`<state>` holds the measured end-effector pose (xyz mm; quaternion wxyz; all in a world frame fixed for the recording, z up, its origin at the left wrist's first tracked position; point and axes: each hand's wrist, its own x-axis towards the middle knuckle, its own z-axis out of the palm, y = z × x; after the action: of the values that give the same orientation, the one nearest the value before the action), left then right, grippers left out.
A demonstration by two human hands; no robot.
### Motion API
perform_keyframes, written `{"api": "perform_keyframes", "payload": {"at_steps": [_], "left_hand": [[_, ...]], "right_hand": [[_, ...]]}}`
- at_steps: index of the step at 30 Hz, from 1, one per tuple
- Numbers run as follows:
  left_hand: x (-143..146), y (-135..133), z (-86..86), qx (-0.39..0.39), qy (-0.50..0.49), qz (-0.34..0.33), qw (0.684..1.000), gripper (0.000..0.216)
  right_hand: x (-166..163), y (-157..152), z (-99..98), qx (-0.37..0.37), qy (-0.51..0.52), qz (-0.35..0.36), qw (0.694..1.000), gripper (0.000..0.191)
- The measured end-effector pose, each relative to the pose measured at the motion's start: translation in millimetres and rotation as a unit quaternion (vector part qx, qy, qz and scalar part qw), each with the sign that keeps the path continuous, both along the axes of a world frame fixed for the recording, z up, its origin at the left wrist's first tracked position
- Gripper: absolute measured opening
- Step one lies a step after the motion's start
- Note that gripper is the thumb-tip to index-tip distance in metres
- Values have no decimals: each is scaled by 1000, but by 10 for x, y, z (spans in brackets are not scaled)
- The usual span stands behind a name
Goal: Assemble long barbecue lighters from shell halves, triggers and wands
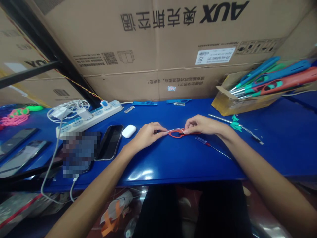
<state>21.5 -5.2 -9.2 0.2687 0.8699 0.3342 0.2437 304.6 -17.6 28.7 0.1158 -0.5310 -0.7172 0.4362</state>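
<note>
Both my hands meet over the middle of the blue table. Between them lies a red plastic handle piece with a thin metal part running along it. My left hand pinches its left end with fingers closed. My right hand grips its right end, fingers curled over it. A small screwdriver with a red handle lies just to the right of the piece, near my right wrist.
A cardboard box of blue, green and red long-handled tools stands at the back right. A metal rod with a teal part lies beside it. A white earbud case, phone, power strip and cables sit left. Large cartons wall off the back.
</note>
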Motion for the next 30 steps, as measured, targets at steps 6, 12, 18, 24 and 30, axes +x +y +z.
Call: {"api": "perform_keyframes", "payload": {"at_steps": [6,12,18,24,30], "left_hand": [[-24,0,18,14,33,4,999,25],[-43,-39,-2,81,39,-52,995,34],[35,-90,-5,117,47,-50,991,35],[102,-111,-25,159,57,-44,985,33],[88,-113,-54,177,73,-50,980,32]], "right_hand": [[71,-19,17,42,30,50,997,42],[64,-6,-36,99,21,57,993,45],[-22,1,-56,163,-37,70,983,40],[-90,-31,-32,219,-120,79,965,27],[-115,-46,-68,242,-158,63,955,23]]}}
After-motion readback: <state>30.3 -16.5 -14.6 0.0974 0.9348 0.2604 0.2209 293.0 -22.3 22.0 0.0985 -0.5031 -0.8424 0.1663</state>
